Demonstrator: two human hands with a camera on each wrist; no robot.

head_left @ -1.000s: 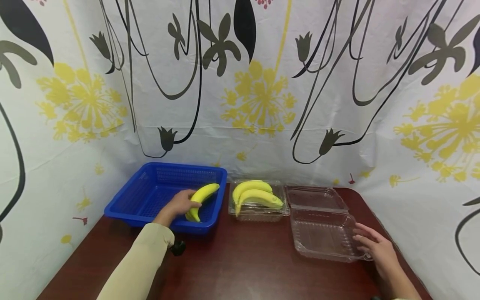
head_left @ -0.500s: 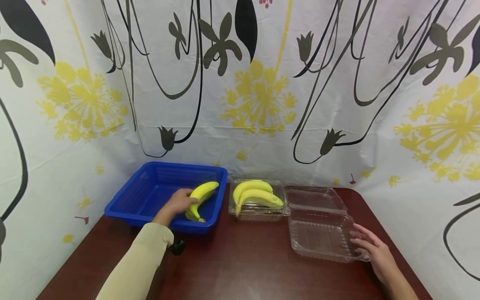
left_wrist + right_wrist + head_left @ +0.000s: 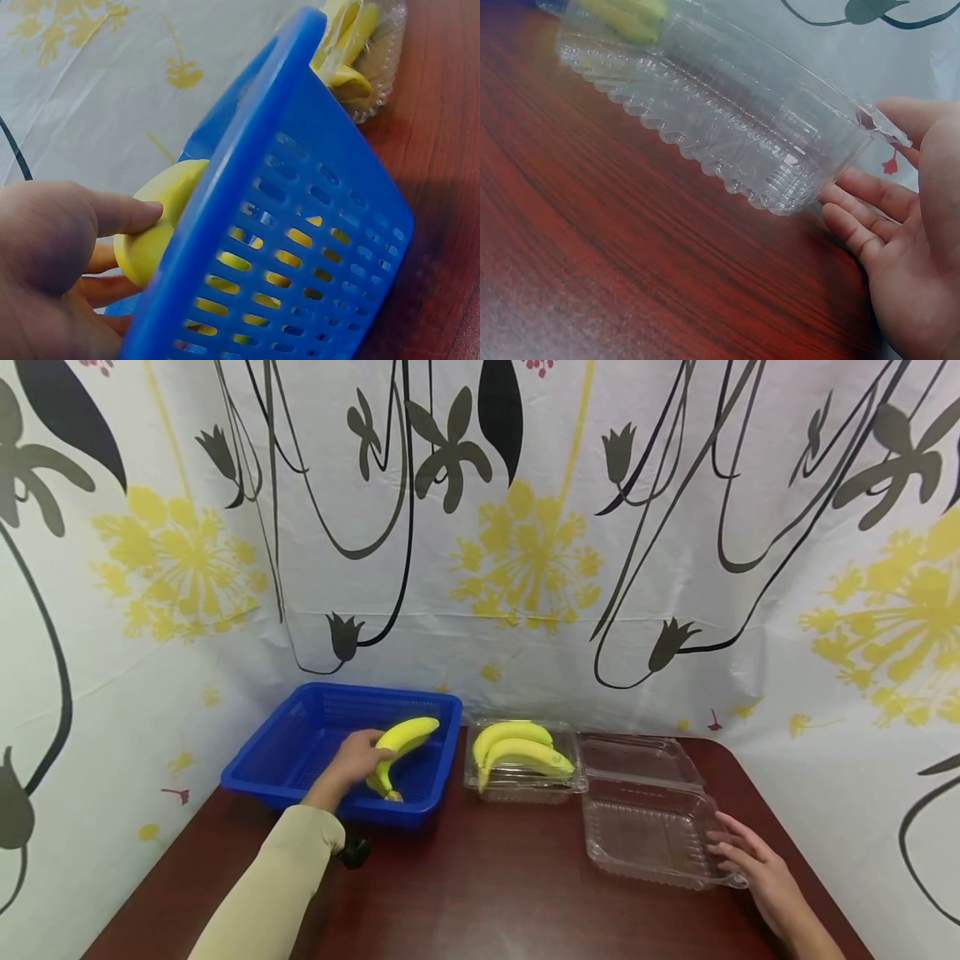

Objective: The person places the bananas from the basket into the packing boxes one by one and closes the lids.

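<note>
- A dark red-brown wood-grain table (image 3: 480, 885) carries everything, with a white floral-printed cloth (image 3: 390, 668) rising behind it.
- The blue perforated plastic basket (image 3: 262, 789) stands at the person's left; its near wall comes between the left wrist's camera and much of the fruit.
- Inside the basket's right part is the curved yellow banana (image 3: 411, 735), pinched between the thumb and fingers of the left hand (image 3: 356, 758).
- Just right of the basket, a clear plastic box (image 3: 517, 795) holds more yellow bananas.
- Beside that, an open clear hinged container (image 3: 648, 835) has its lid laid back; the right hand (image 3: 767, 868) is at its outer corner, fingers loosely spread.
- How firmly those fingers touch, I cannot tell.
- Whether a second banana lies behind the gripped one is unclear.
- The beige left sleeve (image 3: 270, 885) is cut off below.
</note>
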